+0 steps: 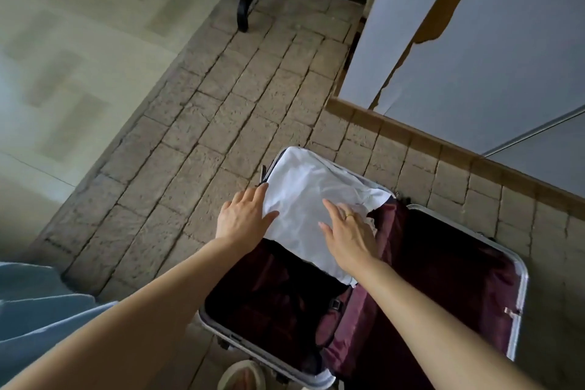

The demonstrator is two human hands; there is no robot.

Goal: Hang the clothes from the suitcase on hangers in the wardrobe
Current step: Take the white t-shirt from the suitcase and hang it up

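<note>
Both hands are down on the white garment [311,199], which lies in the far end of the open suitcase [519,266]. Left hand [242,215] is flat-fingered at its near-left edge; right hand [346,231] presses flat, nearer the cloth's middle. Its length runs away from her.

left arm: bare, stretched forward and down from lower left
left hand [243,215]: my fingers straight, palm down — thumb spread toward the right
right arm: bare, reaching in from lower right
right hand [348,231]: palm down, fingers straight and slightly spread — ring on one finger
hands: near each other, not touching
</note>
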